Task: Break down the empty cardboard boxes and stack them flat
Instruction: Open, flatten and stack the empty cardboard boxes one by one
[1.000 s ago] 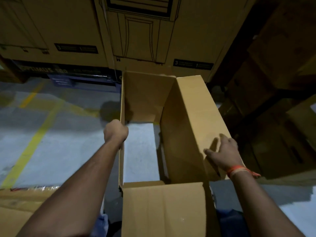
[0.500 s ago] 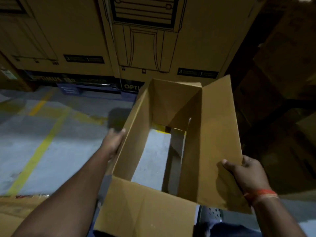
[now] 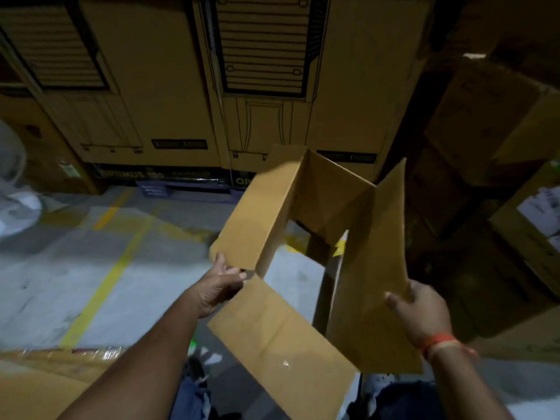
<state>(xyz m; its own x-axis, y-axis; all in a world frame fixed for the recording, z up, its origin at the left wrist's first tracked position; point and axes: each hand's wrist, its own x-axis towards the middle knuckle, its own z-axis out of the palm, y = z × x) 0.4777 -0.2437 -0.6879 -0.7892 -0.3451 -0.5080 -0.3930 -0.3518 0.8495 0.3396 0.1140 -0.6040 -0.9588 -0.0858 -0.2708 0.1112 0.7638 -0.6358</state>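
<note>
While held up off the floor (image 3: 75, 268) between both hands, open-ended cardboard box (image 3: 321, 268) sits mid-frame, skewed toward a parallelogram, bottom open, floor visible through it. Left hand (image 3: 216, 286) at near-left corner, fingers spread against the left wall, thumb by the near flap; looks like pressing rather than a firm clasp, hard to confirm through blur. Right hand (image 3: 419, 310) pinching lower edge of right wall, thumb on the inner face.

Risks, as judgement: may spring back square if left push slackens; may slip from the thin right pinch and drop; loose near flap may fold under and block flattening; a wall may crease off its score if forced sideways.

Hard to make out: far flaps and bottom flaps mostly hidden; motion blur on box edges; dim right side. Wrapped cardboard (image 3: 45, 383) at lower left cut off, cannot tell if it is the flat stack. Printed cartons (image 3: 169, 86) behind.
</note>
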